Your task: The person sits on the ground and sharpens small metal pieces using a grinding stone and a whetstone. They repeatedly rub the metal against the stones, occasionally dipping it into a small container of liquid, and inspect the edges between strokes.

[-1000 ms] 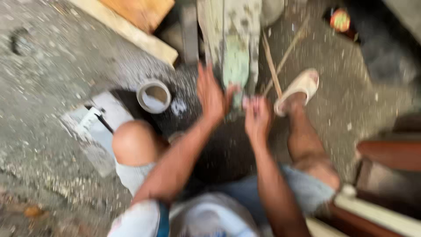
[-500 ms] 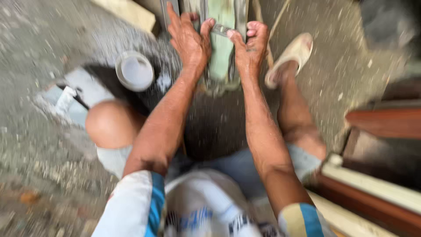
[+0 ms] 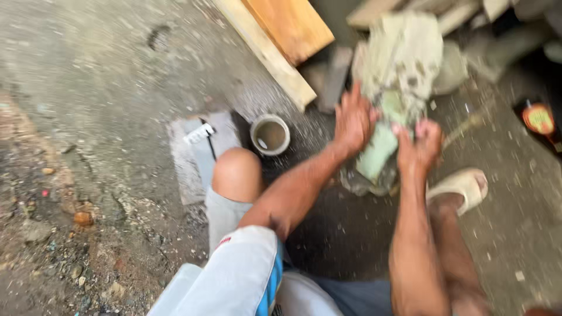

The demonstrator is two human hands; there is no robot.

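Note:
I squat over a wet patch of concrete floor. A long pale-green, cement-smeared slab (image 3: 404, 64) stands in front of me, its lower end (image 3: 377, 155) between my hands. My left hand (image 3: 353, 120) presses flat against the slab's left side, fingers spread. My right hand (image 3: 420, 145) is curled against its right side; the frame is too blurred to show whether it holds a small tool. My left knee (image 3: 236, 172) is bare and bent. My right foot wears a pale sandal (image 3: 459, 184).
A small round can of murky water (image 3: 270, 134) stands left of the slab. Grey flat pieces with a small white object (image 3: 199, 146) lie by my knee. Wooden planks (image 3: 281, 35) lean at the top. An orange-capped dark container (image 3: 537, 119) sits at far right.
The view has swung back and left, so the slab's upper part shows. My hands have slid down toward its lower end, still on either side of it.

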